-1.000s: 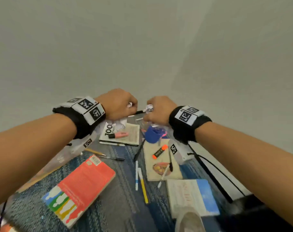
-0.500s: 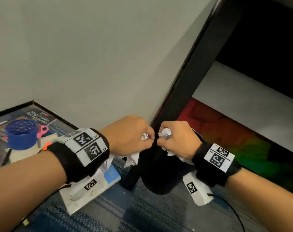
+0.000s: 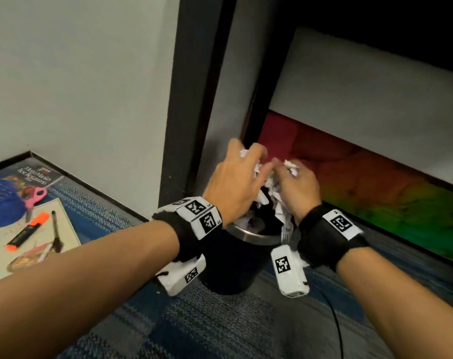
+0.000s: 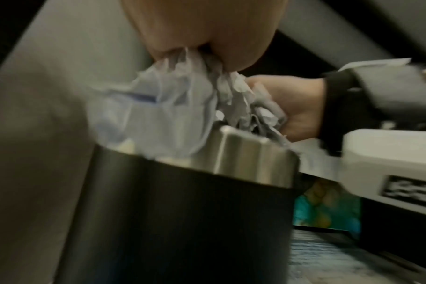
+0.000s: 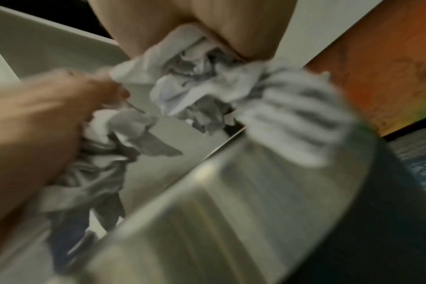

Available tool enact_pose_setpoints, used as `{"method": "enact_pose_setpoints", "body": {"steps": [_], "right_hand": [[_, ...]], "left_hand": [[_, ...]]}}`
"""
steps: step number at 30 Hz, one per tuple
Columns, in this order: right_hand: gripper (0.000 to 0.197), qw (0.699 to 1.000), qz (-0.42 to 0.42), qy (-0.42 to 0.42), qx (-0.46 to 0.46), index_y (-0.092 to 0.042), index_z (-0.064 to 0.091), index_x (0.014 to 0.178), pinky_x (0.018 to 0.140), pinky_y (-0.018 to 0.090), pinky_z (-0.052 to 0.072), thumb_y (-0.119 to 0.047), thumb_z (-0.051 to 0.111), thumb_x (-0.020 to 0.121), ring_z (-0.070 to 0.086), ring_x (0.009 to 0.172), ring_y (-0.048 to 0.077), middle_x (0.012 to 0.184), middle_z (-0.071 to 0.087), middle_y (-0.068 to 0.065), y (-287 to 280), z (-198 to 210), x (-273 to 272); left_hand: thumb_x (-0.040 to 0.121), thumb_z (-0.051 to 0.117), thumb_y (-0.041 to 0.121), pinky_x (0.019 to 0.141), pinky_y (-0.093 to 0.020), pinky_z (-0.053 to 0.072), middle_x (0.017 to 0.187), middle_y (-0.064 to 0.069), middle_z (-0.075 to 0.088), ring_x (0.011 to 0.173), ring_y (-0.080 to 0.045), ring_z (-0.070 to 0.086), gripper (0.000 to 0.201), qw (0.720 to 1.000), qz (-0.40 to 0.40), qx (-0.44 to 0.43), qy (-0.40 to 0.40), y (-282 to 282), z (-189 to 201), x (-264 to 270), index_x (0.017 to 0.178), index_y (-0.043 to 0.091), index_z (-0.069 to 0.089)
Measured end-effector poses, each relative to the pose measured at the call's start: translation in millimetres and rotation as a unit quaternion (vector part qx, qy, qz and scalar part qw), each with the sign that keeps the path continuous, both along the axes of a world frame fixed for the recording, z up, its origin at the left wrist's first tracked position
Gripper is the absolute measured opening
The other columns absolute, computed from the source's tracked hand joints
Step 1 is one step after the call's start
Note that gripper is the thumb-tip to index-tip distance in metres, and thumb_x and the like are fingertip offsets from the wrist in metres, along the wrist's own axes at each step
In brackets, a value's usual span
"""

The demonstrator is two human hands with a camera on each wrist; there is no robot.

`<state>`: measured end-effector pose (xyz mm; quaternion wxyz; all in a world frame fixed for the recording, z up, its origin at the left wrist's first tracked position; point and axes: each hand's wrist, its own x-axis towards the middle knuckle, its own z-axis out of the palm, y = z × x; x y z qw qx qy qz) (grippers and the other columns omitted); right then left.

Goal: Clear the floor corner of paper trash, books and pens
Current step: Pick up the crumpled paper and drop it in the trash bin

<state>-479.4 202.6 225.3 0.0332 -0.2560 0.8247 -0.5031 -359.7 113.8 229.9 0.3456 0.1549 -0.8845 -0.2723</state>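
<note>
Both hands hover directly above the bin (image 3: 235, 260), a dark can with a steel rim. The left hand (image 3: 233, 182) has its fingers spreading, crumpled paper (image 3: 269, 187) slipping from under the palm; the right hand (image 3: 297, 190) is curled round its own wad. Risk: loose strips hang over the bin's rim on the right and could fall outside onto the carpet. Left of the bin, well apart, lie two books (image 3: 38, 174), one orange highlighter (image 3: 28, 233) and one dark pen (image 3: 55, 229) to collect.
</note>
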Motion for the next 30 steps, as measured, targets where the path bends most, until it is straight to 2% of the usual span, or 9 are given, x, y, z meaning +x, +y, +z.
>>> {"method": "enact_pose_setpoints", "body": {"steps": [3,6,10,13,18,21,25,28,30], "right_hand": [[0.054,0.995,0.055,-0.073,0.031,-0.027,0.053,0.112,0.103,0.037,0.038,-0.072,0.036,0.085,0.051,0.113,0.018,0.126,0.052,0.006,-1,-9,-8],[0.059,0.982,0.117,-0.109,0.097,-0.028,0.042,0.137,0.111,0.038,0.021,-0.064,0.025,0.093,0.030,0.136,0.021,0.145,0.032,0.007,3,-12,-12],[0.033,0.978,0.148,-0.011,0.148,-0.019,0.060,0.118,0.096,0.030,0.040,-0.039,0.052,0.093,0.055,0.116,0.019,0.121,0.061,0.003,5,-14,-14],[0.022,0.969,0.161,0.092,0.161,-0.022,0.064,0.108,0.088,0.026,0.038,-0.032,0.057,0.090,0.055,0.107,0.016,0.110,0.060,0.000,9,-12,-4],[0.032,0.924,0.279,0.185,0.186,-0.019,0.058,0.102,0.080,0.034,0.047,-0.041,0.060,0.079,0.055,0.093,0.017,0.098,0.053,-0.003,11,-10,42],[0.029,0.925,0.258,0.202,0.193,-0.017,0.056,0.099,0.081,0.038,0.047,-0.037,0.058,0.079,0.053,0.095,0.021,0.099,0.051,0.000,10,-19,58],[0.013,0.919,0.207,0.327,0.069,-0.013,0.056,0.089,0.076,0.035,0.044,-0.023,0.057,0.080,0.049,0.089,0.019,0.097,0.050,0.001,28,-37,80],[0.004,0.886,0.289,0.360,0.033,-0.010,0.057,0.082,0.070,0.031,0.042,-0.014,0.057,0.083,0.050,0.081,0.020,0.088,0.052,0.004,45,-62,106],[0.005,0.849,0.378,0.357,0.094,-0.014,0.056,0.082,0.063,0.029,0.044,-0.018,0.054,0.085,0.053,0.077,0.019,0.084,0.053,0.002,46,-95,120]], "left_hand": [[0.097,0.039,0.052,0.085,-0.034,0.047,0.113,-0.008,0.040,0.089,-0.028,0.057,0.041,0.989,0.042,0.114,-0.081,-13,-18,-20,0.116,0.016,0.044],[0.098,0.015,0.060,0.100,-0.032,0.034,0.124,-0.009,0.054,0.118,-0.026,0.049,0.063,0.968,-0.020,0.156,-0.196,-19,-16,-27,0.122,0.017,0.054],[0.097,0.007,0.061,0.090,-0.030,0.040,0.102,-0.001,0.068,0.097,-0.017,0.060,0.075,0.960,-0.022,0.215,-0.179,-17,-9,-26,0.098,0.022,0.071],[0.097,0.011,0.062,0.081,-0.031,0.045,0.093,0.000,0.069,0.079,-0.012,0.061,0.073,0.963,0.008,0.239,-0.126,-15,-13,-26,0.095,0.019,0.070],[0.100,0.016,0.057,0.093,-0.037,0.044,0.097,-0.003,0.067,0.096,-0.020,0.060,0.064,0.975,0.044,0.209,-0.067,-17,-19,-22,0.091,0.017,0.065],[0.099,0.018,0.059,0.099,-0.040,0.043,0.100,0.001,0.067,0.101,-0.017,0.060,0.061,0.969,0.025,0.243,-0.048,-18,-18,-17,0.089,0.020,0.064],[0.097,0.017,0.062,0.102,-0.037,0.042,0.105,0.004,0.066,0.105,-0.013,0.059,0.064,0.965,-0.039,0.243,-0.094,-27,-8,10,0.095,0.020,0.065],[0.099,0.031,0.054,0.093,-0.035,0.047,0.102,0.001,0.067,0.098,-0.015,0.061,0.050,0.964,-0.107,0.160,-0.182,-33,-10,45,0.101,0.017,0.065],[0.098,0.046,0.039,0.082,-0.027,0.047,0.102,0.000,0.066,0.089,-0.014,0.060,0.031,0.963,-0.151,0.064,-0.215,-35,-18,68,0.103,0.015,0.064]]}}
